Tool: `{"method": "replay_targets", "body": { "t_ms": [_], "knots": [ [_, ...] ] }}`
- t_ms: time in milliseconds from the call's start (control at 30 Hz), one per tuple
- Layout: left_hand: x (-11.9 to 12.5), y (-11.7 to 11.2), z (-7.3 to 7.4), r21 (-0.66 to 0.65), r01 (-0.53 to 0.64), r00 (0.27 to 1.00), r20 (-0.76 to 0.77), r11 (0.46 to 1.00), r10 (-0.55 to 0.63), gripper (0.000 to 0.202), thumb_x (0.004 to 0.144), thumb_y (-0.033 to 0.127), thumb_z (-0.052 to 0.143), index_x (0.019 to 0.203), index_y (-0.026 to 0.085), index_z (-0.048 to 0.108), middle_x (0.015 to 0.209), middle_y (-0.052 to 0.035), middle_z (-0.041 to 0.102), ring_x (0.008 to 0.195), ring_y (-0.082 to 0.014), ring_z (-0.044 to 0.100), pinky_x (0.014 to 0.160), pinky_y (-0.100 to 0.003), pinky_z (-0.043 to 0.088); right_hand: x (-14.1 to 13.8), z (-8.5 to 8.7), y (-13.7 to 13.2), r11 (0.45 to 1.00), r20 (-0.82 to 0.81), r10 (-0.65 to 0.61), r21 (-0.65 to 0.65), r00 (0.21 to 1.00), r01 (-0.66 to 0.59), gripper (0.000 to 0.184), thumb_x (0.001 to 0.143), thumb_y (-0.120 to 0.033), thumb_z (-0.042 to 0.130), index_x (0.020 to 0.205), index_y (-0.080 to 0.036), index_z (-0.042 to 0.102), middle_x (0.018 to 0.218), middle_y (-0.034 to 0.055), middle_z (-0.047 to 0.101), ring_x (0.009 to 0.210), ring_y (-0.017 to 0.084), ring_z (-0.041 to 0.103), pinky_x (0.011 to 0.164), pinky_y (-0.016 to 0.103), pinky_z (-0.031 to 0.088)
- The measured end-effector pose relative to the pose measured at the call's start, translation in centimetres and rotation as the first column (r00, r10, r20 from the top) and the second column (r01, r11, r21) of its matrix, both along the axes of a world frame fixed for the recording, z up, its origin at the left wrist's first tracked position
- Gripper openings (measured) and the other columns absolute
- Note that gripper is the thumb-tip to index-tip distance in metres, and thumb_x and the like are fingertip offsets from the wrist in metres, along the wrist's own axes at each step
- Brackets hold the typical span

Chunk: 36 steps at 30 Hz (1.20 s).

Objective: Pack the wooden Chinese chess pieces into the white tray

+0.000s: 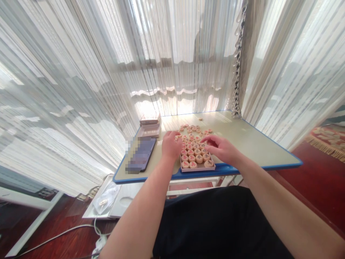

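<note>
Right hand [220, 147]: thumb and forefinger parted, gap visible between them, nothing seen held in it. Fingertips at the right side of the tray [198, 169], over or on the black-marked pieces [206, 157]; can't tell if they touch. Left hand [171, 144]: back of hand to camera, fingers bent, at the tray's left side by the far rows. Fingertips right by a piece; grip mostly hidden, can't tell if it has hold of anything.

Tray sits at the table's near edge, between the two hands, over the blue border. Round wooden xiangqi pieces lie in rows, faces up: red-marked pieces [191, 152] in the left columns, black in the right. Nearest row has two red at left, one black at far right, gap between.

Past the tray: loose pieces [190, 127] scattered on the pale tabletop [256, 144], one lone piece [200, 119] farther back near the far edge.

Left of left hand: dark flat device [147, 153], partly pixelated. Behind it, shallow open box [150, 130] at the far left corner.

Around: sheer striped curtains [167, 46] beyond the table, dark clothing [215, 223] over the lap, white cable [67, 228] on red-brown floor [51, 239] lower left
</note>
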<state>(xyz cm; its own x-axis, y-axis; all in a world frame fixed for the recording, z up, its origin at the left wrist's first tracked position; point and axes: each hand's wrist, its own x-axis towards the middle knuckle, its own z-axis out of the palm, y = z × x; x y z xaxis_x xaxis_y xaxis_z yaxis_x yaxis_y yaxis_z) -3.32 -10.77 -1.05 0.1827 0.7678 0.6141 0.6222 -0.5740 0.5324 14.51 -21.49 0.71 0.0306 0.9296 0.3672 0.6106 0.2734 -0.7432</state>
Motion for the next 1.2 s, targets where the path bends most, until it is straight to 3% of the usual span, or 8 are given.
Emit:
{"method": "replay_targets", "body": {
  "t_ms": [200, 433, 600, 700, 867, 933, 1067, 1200],
  "knots": [
    [0.0, 0.5, 0.1, -0.012, 0.001, 1.000, 0.000, 1.000, -0.001, 0.024, 0.074, 0.016, 0.047, 0.092, 0.019, 0.063, 0.096, -0.0061, 0.058, 0.083, -0.0170, 0.057, 0.083, -0.030, 0.045, 1.7, 2.7, 6.7, 0.995, 0.255, -0.002, -0.100, 0.967, 0.028, 0.025, 0.071, -0.025, 0.049, 0.088, -0.017, 0.066, 0.063, -0.0018, 0.050, 0.058, 0.011, 0.044, 0.056, 0.024, 0.035],
    [0.1, 1.3, 0.1, -0.129, -0.030, 0.996, 0.078, 0.991, 0.041, 0.033, 0.073, 0.013, 0.046, 0.098, 0.019, 0.066, 0.097, -0.0044, 0.061, 0.076, -0.0144, 0.057, 0.080, -0.029, 0.046, 1.5, -0.1, 10.9, 0.991, 0.422, 0.041, 0.095, 0.906, -0.089, 0.027, 0.071, -0.022, 0.052, 0.093, -0.016, 0.067, 0.079, 0.0040, 0.058, 0.081, 0.017, 0.051, 0.079, 0.030, 0.038],
    [0.1, 2.1, -0.2, -0.164, -0.075, 0.991, 0.099, 0.984, 0.092, 0.028, 0.073, 0.016, 0.049, 0.093, 0.019, 0.068, 0.095, -0.0035, 0.063, 0.082, -0.0157, 0.057, 0.082, -0.029, 0.046, 3.5, -0.7, 11.4, 0.991, 0.392, -0.013, 0.125, 0.920, -0.039, 0.026, 0.074, -0.026, 0.051, 0.090, -0.017, 0.068, 0.077, 0.0041, 0.058, 0.080, 0.018, 0.052, 0.078, 0.029, 0.039],
    [0.3, 1.4, 0.0, -0.068, -0.100, 0.994, 0.029, 0.993, 0.103, 0.022, 0.076, 0.020, 0.049, 0.089, 0.019, 0.067, 0.094, -0.0045, 0.063, 0.089, -0.0177, 0.057, 0.087, -0.031, 0.044, 4.6, 0.3, 10.8, 0.999, 0.424, 0.050, -0.019, 0.904, -0.047, 0.021, 0.069, -0.023, 0.053, 0.083, -0.017, 0.068, 0.074, 0.0024, 0.057, 0.074, 0.016, 0.052, 0.071, 0.027, 0.039],
    [0.7, -1.4, 2.2, 0.207, -0.026, 0.994, -0.102, 0.978, 0.048, 0.017, 0.080, 0.023, 0.049, 0.082, 0.020, 0.065, 0.090, -0.0045, 0.063, 0.092, -0.0181, 0.055, 0.091, -0.032, 0.041, 5.0, 2.1, 9.4, 0.963, 0.373, 0.141, -0.267, 0.917, -0.039, 0.016, 0.065, -0.022, 0.051, 0.078, -0.019, 0.061, 0.063, -0.0018, 0.052, 0.058, 0.012, 0.047, 0.052, 0.023, 0.034],
    [1.3, -1.8, 3.6, 0.200, 0.065, 0.985, -0.170, 0.978, -0.031, 0.017, 0.081, 0.023, 0.049, 0.083, 0.020, 0.065, 0.088, -0.0040, 0.064, 0.090, -0.0174, 0.056, 0.088, -0.031, 0.043, 5.2, 2.3, 9.0, 0.950, 0.388, 0.196, -0.304, 0.901, -0.076, 0.015, 0.064, -0.022, 0.053, 0.077, -0.020, 0.059, 0.063, -0.0017, 0.052, 0.058, 0.012, 0.047, 0.049, 0.023, 0.033],
    [3.4, -0.3, 5.8, 0.111, 0.209, 0.942, -0.291, 0.972, -0.169, 0.016, 0.078, 0.022, 0.051, 0.083, 0.020, 0.065, 0.090, -0.0045, 0.065, 0.091, -0.0182, 0.056, 0.087, -0.032, 0.043, 5.8, 2.2, 8.9, 0.918, 0.433, 0.281, -0.382, 0.857, -0.108, 0.011, 0.060, -0.020, 0.057, 0.070, -0.021, 0.059, 0.067, 0.0001, 0.059, 0.059, 0.014, 0.051, 0.049, 0.024, 0.034],
    [5.2, 3.0, 5.9, 0.068, 0.277, 0.898, -0.373, 0.958, -0.233, 0.018, 0.080, 0.023, 0.049, 0.081, 0.018, 0.066, 0.087, -0.0046, 0.066, 0.089, -0.0190, 0.056, 0.086, -0.033, 0.043, 6.1, 2.0, 9.3, 0.909, 0.430, 0.265, -0.409, 0.863, -0.076, 0.009, 0.059, -0.016, 0.055, 0.067, -0.021, 0.058, 0.068, 0.0008, 0.061, 0.060, 0.015, 0.053, 0.050, 0.025, 0.036]
  ]
}}
